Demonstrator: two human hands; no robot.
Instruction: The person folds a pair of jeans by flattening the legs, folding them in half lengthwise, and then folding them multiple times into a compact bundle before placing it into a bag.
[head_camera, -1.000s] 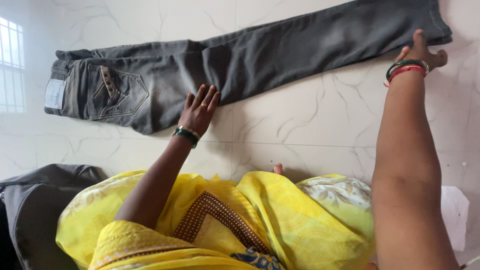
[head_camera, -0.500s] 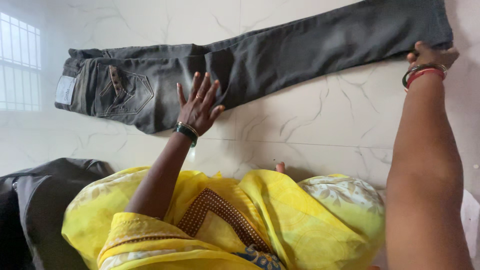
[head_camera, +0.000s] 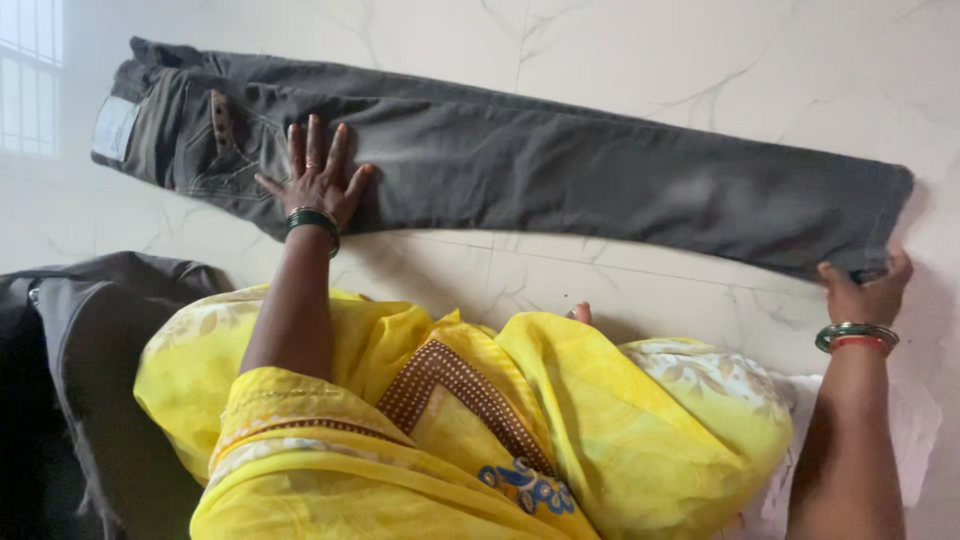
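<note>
A pair of dark grey jeans (head_camera: 560, 175) lies flat on the white marble floor (head_camera: 640, 60), folded leg on leg, waistband at the left and hems at the right. My left hand (head_camera: 315, 175) rests flat with fingers spread on the seat of the jeans, beside the back pocket. My right hand (head_camera: 868, 290) grips the hem end of the legs at the far right. Both wrists carry bangles.
My knees, draped in yellow patterned cloth (head_camera: 480, 420), fill the lower middle. A dark grey garment (head_camera: 70, 370) lies heaped at the lower left. A white cloth (head_camera: 915, 440) shows at the lower right. A window's reflection (head_camera: 28, 75) glares at the upper left.
My right hand has pulled the leg end down toward me, so the jeans now slope the other way. My left hand slid left onto the seat.
</note>
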